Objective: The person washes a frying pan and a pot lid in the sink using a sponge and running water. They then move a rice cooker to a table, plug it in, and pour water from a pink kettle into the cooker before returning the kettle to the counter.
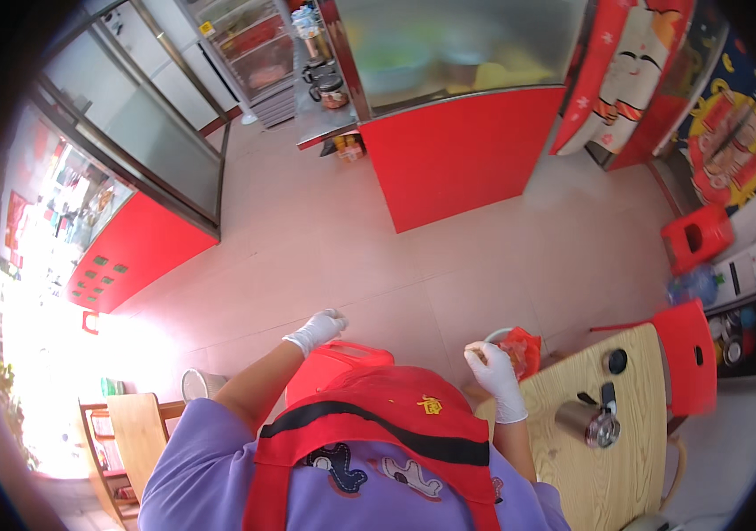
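My left hand, in a thin white glove, hangs over the floor just beyond a red plastic stool. Its fingers are curled in, with nothing visible in them. My right hand, gloved the same way, is bent with thumb and fingertips together near the left edge of a wood-grain table. No object shows in it. Just past it stands a pale bin with a red plastic bag. A red apron with a black band covers my front and part of the stool.
On the table lie a steel tumbler, a round black lid and a small dark object. A red chair adjoins it. Ahead stands a red-panelled counter. A wooden chair and a wastebasket are at left.
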Tool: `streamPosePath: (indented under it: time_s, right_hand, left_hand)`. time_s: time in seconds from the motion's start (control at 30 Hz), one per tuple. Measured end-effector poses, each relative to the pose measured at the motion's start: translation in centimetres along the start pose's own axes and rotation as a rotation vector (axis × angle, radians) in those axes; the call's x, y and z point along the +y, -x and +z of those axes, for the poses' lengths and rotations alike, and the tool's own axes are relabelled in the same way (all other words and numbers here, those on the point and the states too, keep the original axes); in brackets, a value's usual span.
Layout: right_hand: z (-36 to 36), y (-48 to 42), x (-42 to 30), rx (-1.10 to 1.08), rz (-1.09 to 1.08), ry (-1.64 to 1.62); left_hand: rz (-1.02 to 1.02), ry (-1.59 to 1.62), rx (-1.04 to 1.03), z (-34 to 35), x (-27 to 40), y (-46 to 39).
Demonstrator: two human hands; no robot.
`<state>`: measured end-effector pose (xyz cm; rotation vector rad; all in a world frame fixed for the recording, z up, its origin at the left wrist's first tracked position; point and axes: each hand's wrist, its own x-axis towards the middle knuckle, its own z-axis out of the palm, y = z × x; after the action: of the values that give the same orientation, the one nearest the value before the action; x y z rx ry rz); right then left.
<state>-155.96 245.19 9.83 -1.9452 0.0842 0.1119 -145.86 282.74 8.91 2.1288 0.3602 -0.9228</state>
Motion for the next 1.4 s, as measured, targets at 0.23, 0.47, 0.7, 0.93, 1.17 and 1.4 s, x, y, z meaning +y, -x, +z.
streamPosePath:
  time_s: [0.23,0.47,0.7,0.93,1.17,1.4]
  right_hand:
    - [-3.8,-7.7,10.8,-0.051,0.374,0.133]
    - [-10.0,-17.9,16.5,0.046,0.377,0.211]
    - [-22.3,-23.4,13.9,0.209,0.485,0.211]
    - [-39.9,-25.1,12.2,0.466,0.590,0.302]
    - [-56.6,-26.8,12.0,0.832,0.762,0.139]
    - [-73.3,-22.8,11.8,1.243,0.695,0.269]
  left_hand:
    - [0.165,-0.231,-0.315,-0.7,10.6,-3.7]
    - [0.191,0.081,-0.134,-2.6,26.9,-17.9]
    - [0.428,-0.218,-0.152,0.3,41.2,-31.8]
    - [-0.050,-0.330,-0.218,3.8,41.9,-45.7]
    - [-0.064,-0.685,-0.262,14.4,57.7,-57.5]
    - [0.314,-0.736,-0.204,31.4,87.2,-68.0]
